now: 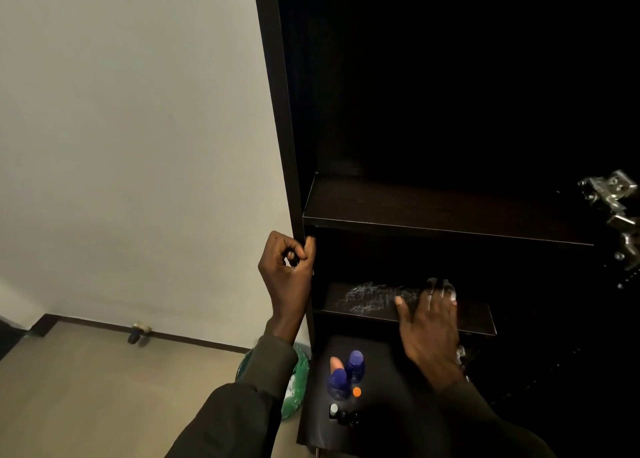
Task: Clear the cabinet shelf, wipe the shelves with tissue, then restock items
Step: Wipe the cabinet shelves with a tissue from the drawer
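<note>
We see white tissue under the fingertips of the right hand, whose flat, spread fingers press it onto the lower cabinet shelf, leaving pale smears. The left hand grips the cabinet's side panel. Below stand blue-capped bottles.

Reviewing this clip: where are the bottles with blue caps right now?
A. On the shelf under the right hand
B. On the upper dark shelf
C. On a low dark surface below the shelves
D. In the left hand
C: the blue-capped bottles stand on the low dark surface, below the streaked dark shelf that the right hand presses.
</note>
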A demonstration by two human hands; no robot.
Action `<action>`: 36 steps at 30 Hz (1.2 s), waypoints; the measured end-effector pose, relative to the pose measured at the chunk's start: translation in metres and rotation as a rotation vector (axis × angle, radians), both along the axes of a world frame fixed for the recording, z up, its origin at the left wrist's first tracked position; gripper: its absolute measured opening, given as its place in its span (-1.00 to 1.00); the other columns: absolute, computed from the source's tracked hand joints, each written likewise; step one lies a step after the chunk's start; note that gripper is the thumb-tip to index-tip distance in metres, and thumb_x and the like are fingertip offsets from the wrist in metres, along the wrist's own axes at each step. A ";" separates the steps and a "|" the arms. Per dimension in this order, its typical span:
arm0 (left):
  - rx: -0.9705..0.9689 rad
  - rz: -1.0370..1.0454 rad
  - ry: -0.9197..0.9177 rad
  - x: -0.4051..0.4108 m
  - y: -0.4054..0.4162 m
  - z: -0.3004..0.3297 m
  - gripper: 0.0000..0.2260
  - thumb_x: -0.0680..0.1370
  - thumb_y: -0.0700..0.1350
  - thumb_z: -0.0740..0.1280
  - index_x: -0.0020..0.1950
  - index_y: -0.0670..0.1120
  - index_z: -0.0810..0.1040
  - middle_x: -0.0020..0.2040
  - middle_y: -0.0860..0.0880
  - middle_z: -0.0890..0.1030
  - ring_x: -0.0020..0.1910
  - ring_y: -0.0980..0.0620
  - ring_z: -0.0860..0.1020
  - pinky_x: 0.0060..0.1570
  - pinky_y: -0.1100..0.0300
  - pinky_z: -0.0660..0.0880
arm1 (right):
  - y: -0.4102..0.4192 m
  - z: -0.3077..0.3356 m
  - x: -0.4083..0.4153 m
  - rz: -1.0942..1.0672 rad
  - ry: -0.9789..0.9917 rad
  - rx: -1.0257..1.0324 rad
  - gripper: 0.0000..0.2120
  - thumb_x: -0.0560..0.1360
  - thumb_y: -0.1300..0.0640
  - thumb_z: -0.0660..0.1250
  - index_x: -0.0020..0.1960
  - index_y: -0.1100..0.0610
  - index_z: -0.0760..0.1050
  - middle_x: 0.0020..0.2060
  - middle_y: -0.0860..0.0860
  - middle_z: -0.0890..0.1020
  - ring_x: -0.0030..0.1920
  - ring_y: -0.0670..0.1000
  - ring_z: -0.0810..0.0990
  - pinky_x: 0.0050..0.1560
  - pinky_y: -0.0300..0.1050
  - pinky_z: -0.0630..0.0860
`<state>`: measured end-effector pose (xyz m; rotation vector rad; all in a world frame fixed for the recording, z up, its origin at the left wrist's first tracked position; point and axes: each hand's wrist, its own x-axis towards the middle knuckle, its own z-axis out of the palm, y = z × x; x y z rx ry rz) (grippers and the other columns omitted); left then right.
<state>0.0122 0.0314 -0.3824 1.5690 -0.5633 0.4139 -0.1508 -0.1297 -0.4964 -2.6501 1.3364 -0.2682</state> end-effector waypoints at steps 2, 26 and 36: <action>0.000 0.000 0.000 0.000 -0.001 -0.001 -0.68 0.50 -0.35 0.44 -0.30 -0.10 0.37 -0.32 0.00 0.41 -0.35 0.12 0.36 -0.29 0.38 0.33 | 0.015 0.001 0.015 0.078 -0.014 0.026 -0.13 0.52 -0.37 -0.32 0.57 0.25 0.00 0.56 0.22 0.01 0.57 0.17 -0.13 0.56 0.05 -0.15; 0.042 -0.028 -0.009 0.003 0.004 0.000 -0.68 0.51 -0.33 0.44 -0.31 -0.08 0.37 -0.33 -0.03 0.42 -0.36 0.07 0.38 -0.32 0.32 0.34 | -0.020 0.003 -0.049 -0.091 -0.007 0.047 -0.14 0.50 -0.34 -0.25 0.58 0.25 -0.09 0.57 0.18 -0.05 0.58 0.12 -0.15 0.57 0.06 -0.07; 0.055 -0.014 -0.031 0.003 0.004 0.000 -0.69 0.50 -0.35 0.44 -0.33 -0.16 0.38 -0.33 -0.07 0.42 -0.35 0.05 0.37 -0.31 0.30 0.32 | 0.089 0.000 0.052 0.359 0.013 -0.013 -0.19 0.53 -0.29 0.00 0.55 0.29 0.08 0.54 0.24 0.08 0.56 0.19 0.00 0.50 0.08 -0.02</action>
